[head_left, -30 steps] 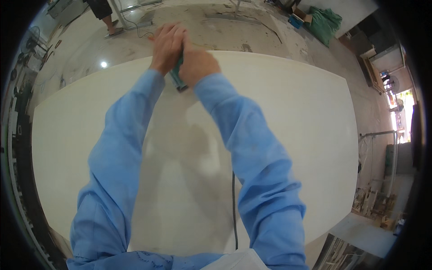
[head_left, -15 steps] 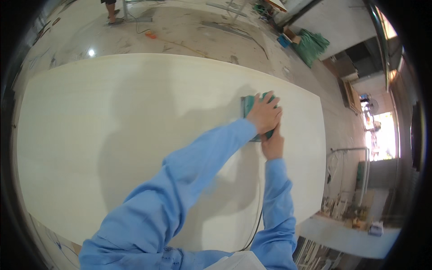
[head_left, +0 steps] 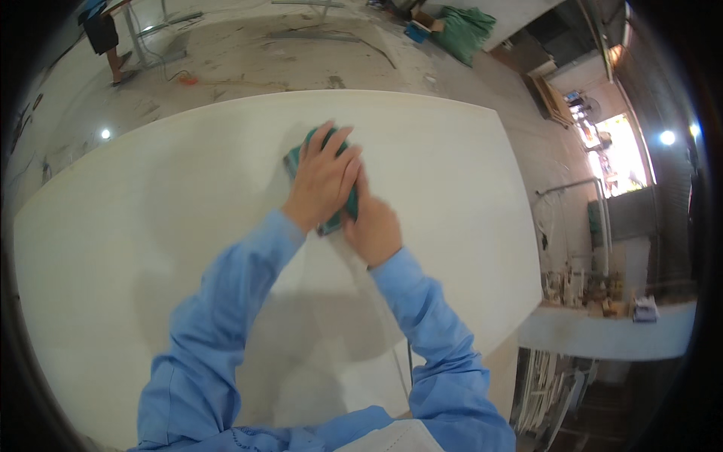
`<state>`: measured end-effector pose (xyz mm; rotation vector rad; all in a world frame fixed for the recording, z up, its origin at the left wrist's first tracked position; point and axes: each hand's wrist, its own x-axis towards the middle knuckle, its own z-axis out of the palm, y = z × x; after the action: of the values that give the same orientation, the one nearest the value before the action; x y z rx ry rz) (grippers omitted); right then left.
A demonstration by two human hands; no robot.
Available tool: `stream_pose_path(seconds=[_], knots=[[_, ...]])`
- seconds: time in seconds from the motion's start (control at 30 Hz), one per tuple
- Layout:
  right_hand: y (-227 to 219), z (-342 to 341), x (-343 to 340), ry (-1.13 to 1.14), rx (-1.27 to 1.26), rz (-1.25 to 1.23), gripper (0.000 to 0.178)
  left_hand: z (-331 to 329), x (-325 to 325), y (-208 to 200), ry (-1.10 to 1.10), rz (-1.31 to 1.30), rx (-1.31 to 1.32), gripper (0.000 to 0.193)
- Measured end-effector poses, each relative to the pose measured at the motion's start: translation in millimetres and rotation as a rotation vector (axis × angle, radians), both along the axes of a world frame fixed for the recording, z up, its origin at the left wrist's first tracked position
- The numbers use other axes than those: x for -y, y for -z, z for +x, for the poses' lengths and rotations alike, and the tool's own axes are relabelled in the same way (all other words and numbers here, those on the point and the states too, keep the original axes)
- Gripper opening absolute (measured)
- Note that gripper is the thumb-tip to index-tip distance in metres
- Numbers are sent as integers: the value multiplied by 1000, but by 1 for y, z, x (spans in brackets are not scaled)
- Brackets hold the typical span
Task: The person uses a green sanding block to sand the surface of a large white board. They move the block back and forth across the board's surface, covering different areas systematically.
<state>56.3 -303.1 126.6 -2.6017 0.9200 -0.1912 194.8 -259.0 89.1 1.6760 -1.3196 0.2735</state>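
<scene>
A green electric sander (head_left: 293,161) lies on a large pale, flat panel (head_left: 452,226), toward its far side. My left hand (head_left: 324,179) presses on top of the sander, its fingers curved over the body. Close on the right, my right hand (head_left: 375,227) grips the sander's near end, with some fingers hidden behind it and the left hand. The tool's underside, against the panel, is out of sight. A dark cord (head_left: 410,365) runs back toward me, partly covered by my right sleeve.
Beyond the panel, a person (head_left: 105,41) stands at the far left beside a metal-legged frame. A green sack (head_left: 463,34) and a blue box (head_left: 416,32) are on the far floor. At the right, a white-sided bench (head_left: 610,331) holds assorted items, near a metal pipe stand (head_left: 602,218).
Both hands have moved the sander left across the panel, and it now sits at a slant. My view has also shifted, so the background appears farther left and turned.
</scene>
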Motion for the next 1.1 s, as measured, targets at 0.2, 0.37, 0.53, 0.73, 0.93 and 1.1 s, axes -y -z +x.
stream_pose_path(seconds=[0.2,0.37,0.53,0.73,0.93,1.1], knots=[[12,93,176,117,10,-188,91,107,192,12,-20,94,572,29],[9,76,231,198,62,-190,86,49,260,-1,-75,170,60,35],[16,-35,175,168,141,-118,88,-40,191,-16,97,344,-5,35],[-2,-72,-8,53,154,90,89,-84,0,-18,-38,233,-77,35],[4,37,-120,-384,192,-11,89,12,-162,-10,-393,264,-77,36],[16,160,-109,-380,147,105,98,129,-162,2,-450,287,-3,37]])
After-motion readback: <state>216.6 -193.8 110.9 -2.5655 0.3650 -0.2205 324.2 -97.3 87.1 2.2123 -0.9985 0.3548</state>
